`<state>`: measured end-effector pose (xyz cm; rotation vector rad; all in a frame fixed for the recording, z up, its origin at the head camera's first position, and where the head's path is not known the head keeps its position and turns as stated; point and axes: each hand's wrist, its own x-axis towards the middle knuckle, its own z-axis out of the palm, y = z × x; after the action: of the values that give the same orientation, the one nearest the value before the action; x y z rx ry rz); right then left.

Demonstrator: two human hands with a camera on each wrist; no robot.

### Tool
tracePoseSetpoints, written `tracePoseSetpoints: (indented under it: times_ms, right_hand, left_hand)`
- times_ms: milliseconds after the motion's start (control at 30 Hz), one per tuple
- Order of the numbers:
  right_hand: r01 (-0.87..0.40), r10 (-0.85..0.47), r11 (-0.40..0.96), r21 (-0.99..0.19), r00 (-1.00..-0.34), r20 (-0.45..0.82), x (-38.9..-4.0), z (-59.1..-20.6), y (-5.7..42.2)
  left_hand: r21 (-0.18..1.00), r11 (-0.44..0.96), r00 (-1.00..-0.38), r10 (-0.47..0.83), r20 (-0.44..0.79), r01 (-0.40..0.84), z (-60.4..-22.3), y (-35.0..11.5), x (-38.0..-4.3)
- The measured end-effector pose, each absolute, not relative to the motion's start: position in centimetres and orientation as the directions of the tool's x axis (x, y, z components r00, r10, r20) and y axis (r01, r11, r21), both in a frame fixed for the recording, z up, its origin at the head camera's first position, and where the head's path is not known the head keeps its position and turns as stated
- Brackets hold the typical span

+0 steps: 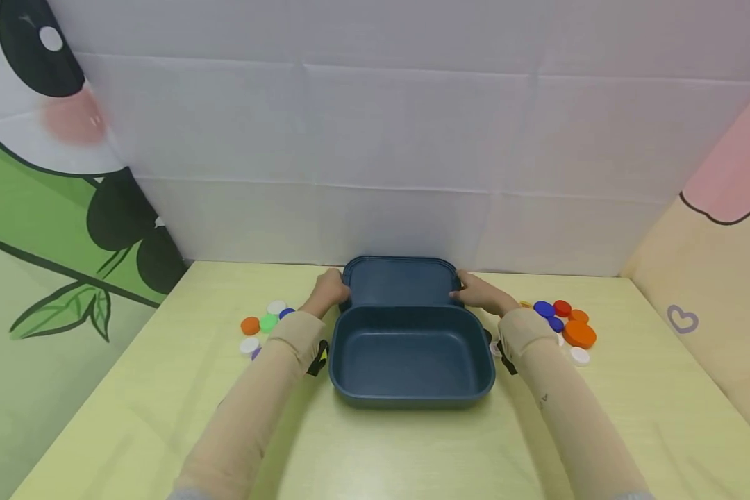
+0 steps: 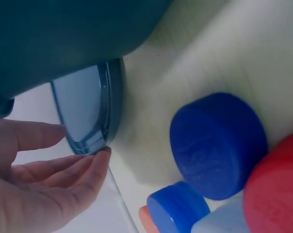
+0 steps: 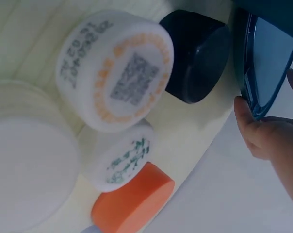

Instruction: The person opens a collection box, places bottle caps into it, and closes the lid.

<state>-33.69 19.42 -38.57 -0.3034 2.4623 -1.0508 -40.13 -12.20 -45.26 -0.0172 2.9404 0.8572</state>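
Observation:
An open dark blue box (image 1: 412, 405) stands on the table, and its matching lid (image 1: 403, 281) is right behind it. At the lid's left edge my left hand (image 1: 329, 292) holds on, its thumb on one side and fingertips on the other in the left wrist view. My right hand (image 1: 480, 292) grips the right edge. The right wrist view has the lid (image 3: 270, 58) between thumb and fingers of that hand (image 3: 275, 138). The lid's front edge is hidden behind the box's back rim.
Bottle caps lie in two groups on the pale yellow table (image 1: 381, 458): a left one with a green cap (image 1: 268, 323) and a right one with a large orange cap (image 1: 579, 334). A whitish backdrop (image 1: 406, 132) rises at the table's back edge.

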Motion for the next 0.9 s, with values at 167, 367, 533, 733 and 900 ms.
tracePoseSetpoints:
  times_ms: [167,367,533,733,900]
  right_hand:
    - [0.013,-0.375,0.681,-0.732,-0.853,-0.364,-33.6,-38.8,19.2]
    - [0.029,-0.398,0.652,-0.758,-0.838,-0.374,-33.5,-39.1,19.0]
    - [-0.002,-0.402,0.638,-0.770,-0.853,-0.331,-33.5,-39.2,19.1]
    - [-0.130,-0.344,0.692,-0.710,-0.924,-0.166,-33.0,-38.8,19.3]
    - [-0.218,-0.317,0.730,-0.647,-0.948,-0.038,-32.2,-38.5,19.5]
  left_hand:
    - [0.487,0.871,-0.988,0.011,-0.154,-0.067,-55.7,-14.4,-48.9]
    - [0.500,0.864,-0.974,0.061,-0.217,-0.057,-46.3,-12.6,-40.6]
    - [0.559,0.829,-0.974,0.150,-0.172,0.029,-45.3,-13.0,-39.5]
    - [0.502,0.859,-0.980,0.175,-0.096,0.104,-51.7,-14.7,-44.5]
    - [0.518,0.840,-0.982,0.189,-0.002,0.161,-50.2,-15.0,-42.5]
